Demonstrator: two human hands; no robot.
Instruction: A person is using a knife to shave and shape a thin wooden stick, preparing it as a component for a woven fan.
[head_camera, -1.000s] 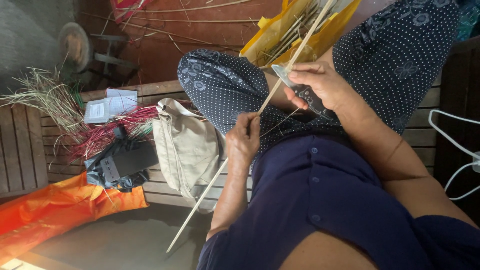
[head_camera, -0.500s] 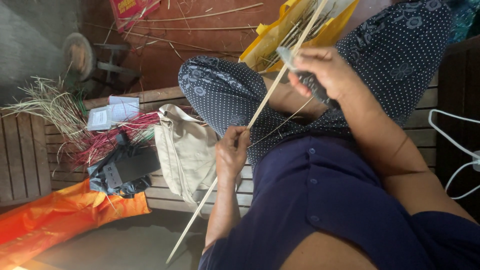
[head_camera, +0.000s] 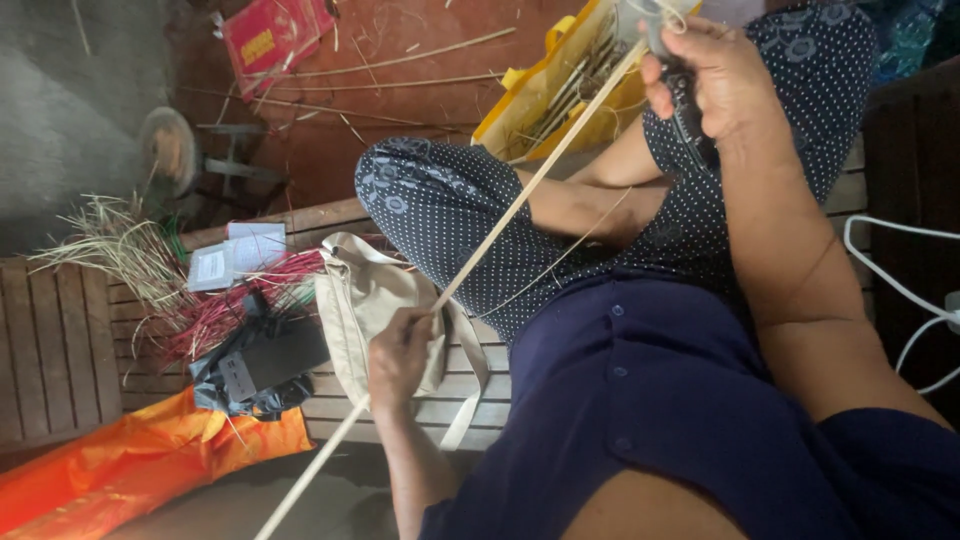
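Yellow bag (head_camera: 520, 110) holding cane strips, left hand (head_camera: 398, 358) gripping cane (head_camera: 520, 200), right hand (head_camera: 715, 85) clutching knife (head_camera: 685, 100)

The right hand (head_camera: 722, 82) with its dark-handled knife (head_camera: 672, 70) has travelled up along the long pale cane strip (head_camera: 530, 185), now sitting near the frame's top edge. The left hand (head_camera: 398, 358) has slid lower on the strip, toward the beige bag (head_camera: 362, 300). The camera view has shifted slightly.

Beige bag (head_camera: 365, 305) beside left hand (head_camera: 398, 355)
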